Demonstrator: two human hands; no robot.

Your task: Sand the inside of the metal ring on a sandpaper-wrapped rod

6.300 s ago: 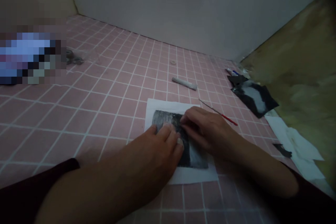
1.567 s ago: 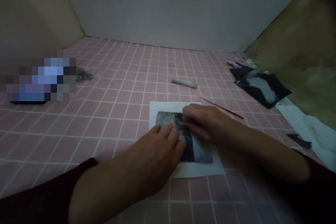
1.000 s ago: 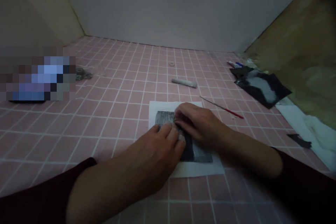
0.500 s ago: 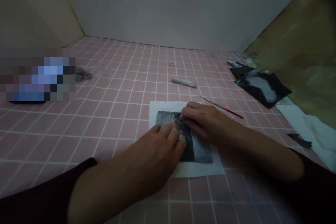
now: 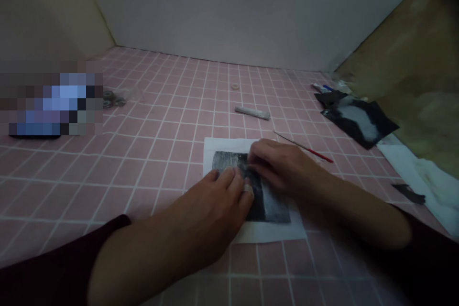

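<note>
Your left hand (image 5: 211, 210) lies spread open and palm down, its fingers (image 5: 229, 181) resting on the lower left of the dark print (image 5: 229, 162), with a pale fingertip (image 5: 247, 190) at the print's dark middle. Your right hand (image 5: 281, 167) is curled, its fingertips (image 5: 253, 158) touching the print near its top edge, just beyond your left fingers. You can't tell from this view whether those right fingertips are pinching the print's surface or only pressing on it. The print lies under both hands, on a white paper (image 5: 222, 146) that sits on pink tile (image 5: 161, 167). Past your right fingertips lie a thin red-handled brush (image 5: 315, 154) and a grey stick (image 5: 253, 113), with a small ring (image 5: 234, 86) farther on. Well to the right of your hands are black scraps (image 5: 358, 124) and white tissue (image 5: 430, 186). Compared with a second ago, your right fingertips have moved back rightward along the print's top edge, while your left hand has stayed where it was.
</note>
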